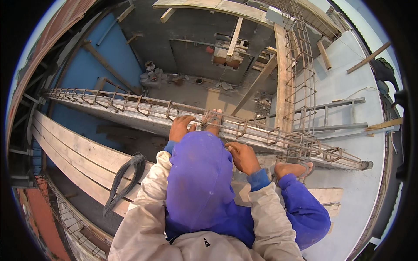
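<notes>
Rebar cage [242, 130] lay along a concrete beam [146, 123], just beyond our fingers. Our left hand [179, 128] bent over its near bars; whether those fingers were clamped, we could not tell. Our right hand [244, 157] hung just on our side of it, thumb and forefinger pinched together, anything between them too small to make out. Between both hands, our left foot [212, 125] rested at the cage. Leftward, a dark wire coil [126, 179] lay across wooden planks [85, 150].
</notes>
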Motion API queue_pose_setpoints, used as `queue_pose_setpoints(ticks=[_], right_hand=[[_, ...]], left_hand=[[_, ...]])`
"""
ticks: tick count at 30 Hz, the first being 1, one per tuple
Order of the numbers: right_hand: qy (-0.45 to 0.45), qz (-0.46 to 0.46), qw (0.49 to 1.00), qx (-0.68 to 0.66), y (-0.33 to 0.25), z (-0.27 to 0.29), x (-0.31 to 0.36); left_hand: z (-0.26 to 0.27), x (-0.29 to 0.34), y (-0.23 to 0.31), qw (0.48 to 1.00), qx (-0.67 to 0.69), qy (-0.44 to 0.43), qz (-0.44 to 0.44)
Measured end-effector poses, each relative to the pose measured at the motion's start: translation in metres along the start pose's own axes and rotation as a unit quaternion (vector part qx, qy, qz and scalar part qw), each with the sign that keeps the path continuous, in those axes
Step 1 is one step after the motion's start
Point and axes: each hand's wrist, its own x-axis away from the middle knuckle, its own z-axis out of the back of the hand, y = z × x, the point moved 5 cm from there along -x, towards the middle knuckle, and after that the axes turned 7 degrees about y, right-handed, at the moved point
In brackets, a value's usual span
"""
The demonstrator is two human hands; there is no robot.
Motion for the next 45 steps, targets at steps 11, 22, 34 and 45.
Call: queue_pose_setpoints(ticks=[11, 22, 34, 45], right_hand=[[-0.017, -0.054, 0.998, -0.006, 0.021, -0.027, -0.037], [0.004, -0.052, 0.999, 0.000, 0.027, -0.050, -0.058], [-0.239, -0.423, 0.719, -0.497, 0.005, -0.120, -0.110], [-0.106, -0.450, 0.464, -0.756, -0.022, -0.188, -0.118]], left_hand=[[-0.064, -0.063, -0.005, 0.962, -0.118, -0.183, 0.167], [-0.091, -0.036, -0.024, 0.978, -0.079, 0.000, 0.191], [-0.031, -0.127, -0.005, 0.960, -0.061, -0.272, -0.014], [-0.134, -0.153, -0.013, 0.850, -0.159, -0.477, -0.156]])
